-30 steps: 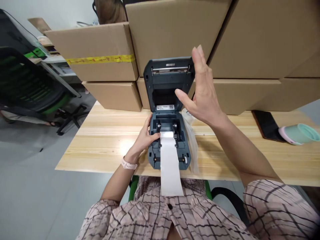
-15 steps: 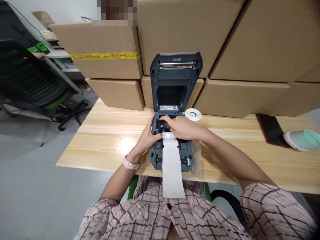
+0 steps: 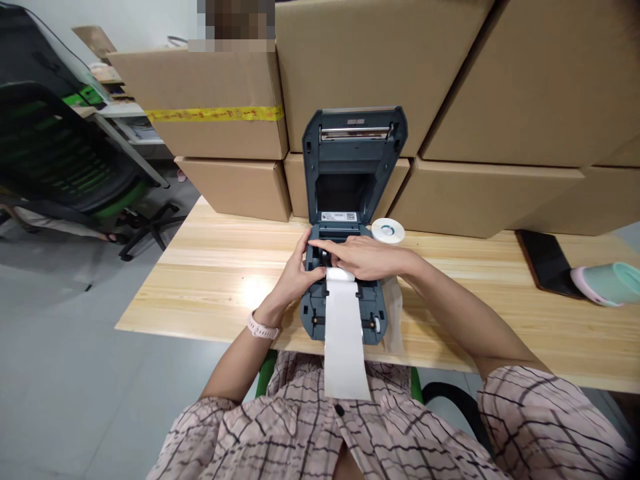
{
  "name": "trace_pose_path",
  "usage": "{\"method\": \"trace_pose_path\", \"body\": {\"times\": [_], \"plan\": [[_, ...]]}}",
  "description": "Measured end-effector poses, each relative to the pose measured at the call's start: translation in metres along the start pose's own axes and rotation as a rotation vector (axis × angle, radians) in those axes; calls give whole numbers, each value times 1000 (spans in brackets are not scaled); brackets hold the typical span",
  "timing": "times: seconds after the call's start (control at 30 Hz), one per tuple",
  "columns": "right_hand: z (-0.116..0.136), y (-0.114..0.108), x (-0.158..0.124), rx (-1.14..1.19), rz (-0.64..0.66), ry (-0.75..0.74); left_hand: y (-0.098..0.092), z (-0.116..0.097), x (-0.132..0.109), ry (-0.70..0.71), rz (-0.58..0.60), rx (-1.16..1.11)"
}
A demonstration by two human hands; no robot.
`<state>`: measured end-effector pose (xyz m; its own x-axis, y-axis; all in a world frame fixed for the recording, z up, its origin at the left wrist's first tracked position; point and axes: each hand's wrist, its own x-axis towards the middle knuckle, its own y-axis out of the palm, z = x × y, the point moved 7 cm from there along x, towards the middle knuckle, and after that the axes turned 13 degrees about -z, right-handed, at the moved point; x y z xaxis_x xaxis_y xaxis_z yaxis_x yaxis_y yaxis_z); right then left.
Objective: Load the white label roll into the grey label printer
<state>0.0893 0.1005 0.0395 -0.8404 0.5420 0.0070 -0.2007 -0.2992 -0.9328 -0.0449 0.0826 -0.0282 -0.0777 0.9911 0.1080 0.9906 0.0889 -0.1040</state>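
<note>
Head view: a dark grey label printer (image 3: 345, 313) stands at the near edge of a pale wooden table (image 3: 210, 280), right in front of the person. Its lid (image 3: 354, 160) is swung up and leans back toward the stacked cardboard boxes (image 3: 380, 53) behind it. A white paper strip (image 3: 344, 347) runs out of the open bay, over the printer's front, and hangs past the table edge onto the checked shirt.

The left hand (image 3: 297, 273), with a light pink wristband (image 3: 261, 328) below it, is curled round the printer's left wall, thumb up on the top edge and fingers wrapped against the side. The right hand (image 3: 363, 257) lies flat over the back of the paper bay, fingers stretched out and close together, pointing left. The index fingertip rests near the left roll holder, just beside the left thumb. This hand grips nothing. It covers the spot where the strip starts, so the roll cannot be seen.

A small white label roll (image 3: 387, 231) lies flat on the table just right of the printer's hinge. A clear plastic bag (image 3: 395, 320) lies along the printer's right side. Far to the right, a black phone (image 3: 543, 260) lies on the table, with a mint and pink cup (image 3: 607, 283) on its side next to it. One box on the left has a band of yellow tape (image 3: 215, 114). A black and green office chair (image 3: 60, 167) stands on the grey floor left of the table.
</note>
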Motion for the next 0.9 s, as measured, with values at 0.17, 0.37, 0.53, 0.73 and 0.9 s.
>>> {"method": "trace_pose_path", "body": {"times": [0.17, 0.37, 0.53, 0.73, 0.9], "plan": [[4, -2, -3, 17, -42, -85, 1, -1, -1, -9, -8, -10], [9, -2, -4, 0, -27, -120, 0, -2, 0, 1, -26, -17], [9, -2, -2, 4, -8, -85, 0, -3, 0, 20, -22, -13], [4, -6, -4, 102, -14, -96, 0, -4, 0, 49, -10, -15], [-1, -5, -6, 220, 9, -110, -1, 0, 1, 56, 1, -17]]}}
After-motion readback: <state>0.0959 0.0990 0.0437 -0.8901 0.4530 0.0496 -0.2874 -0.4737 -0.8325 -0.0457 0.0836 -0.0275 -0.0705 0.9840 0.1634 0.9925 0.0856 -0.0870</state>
